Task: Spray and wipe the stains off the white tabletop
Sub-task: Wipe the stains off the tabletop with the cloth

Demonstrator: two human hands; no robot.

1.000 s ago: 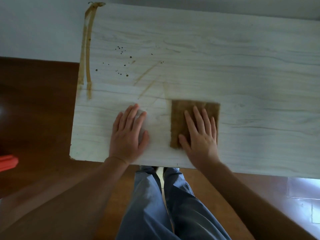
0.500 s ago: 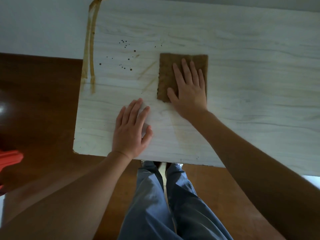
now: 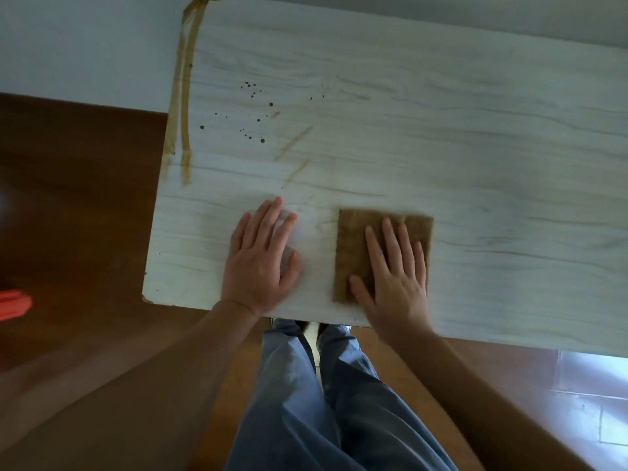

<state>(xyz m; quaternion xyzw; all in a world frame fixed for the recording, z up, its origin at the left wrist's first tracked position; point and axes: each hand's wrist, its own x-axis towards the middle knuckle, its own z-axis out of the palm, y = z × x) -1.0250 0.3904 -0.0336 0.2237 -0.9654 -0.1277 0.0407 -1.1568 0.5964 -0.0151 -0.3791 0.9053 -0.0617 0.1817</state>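
Right hand (image 3: 394,277) lay flat, fingers straight and slightly spread, pressing a brown cloth (image 3: 353,239) onto the white counter (image 3: 441,130) near its front edge. Left hand (image 3: 258,263) rested open and flat on the counter just beside the cloth. Dark specks (image 3: 261,140), faint tan streaks (image 3: 294,142) and long brown smears (image 3: 185,96) along the left edge marked the surface farther back.

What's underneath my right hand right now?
The right hand lies flat on a brown cloth, which lies on the white tabletop. Whether stains lie beneath the cloth cannot be seen; it covers that patch.
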